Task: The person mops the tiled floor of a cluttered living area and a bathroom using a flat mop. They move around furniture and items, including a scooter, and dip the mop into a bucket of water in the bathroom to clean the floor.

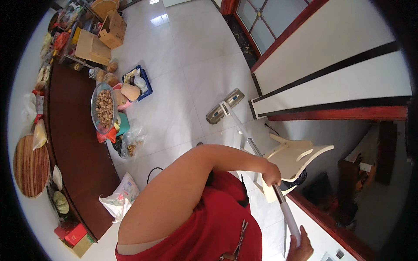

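A flat mop (287,215) slants across the right half of the head view. Its rectangular grey-brown mop head (225,106) lies on the pale tiled floor beside the black-edged white wall. My left arm reaches across in front of my red top, and my left hand (272,173) is closed round the metal part of the pole. Lower down, by the bottom edge, my right hand (300,247) holds the white grip at the pole's upper end, thumb and fingers on either side. Just beyond my left hand stands a cream chair (292,158), partly behind the pole.
Along the left runs a dark brown counter (78,139). Beside it stand a clear bowl of brown lumpy pieces (104,108), a blue basket (148,89), plastic bags and a white sack (122,195). Cardboard boxes (112,30) are further back. A red-framed doorway (339,114) opens at right.
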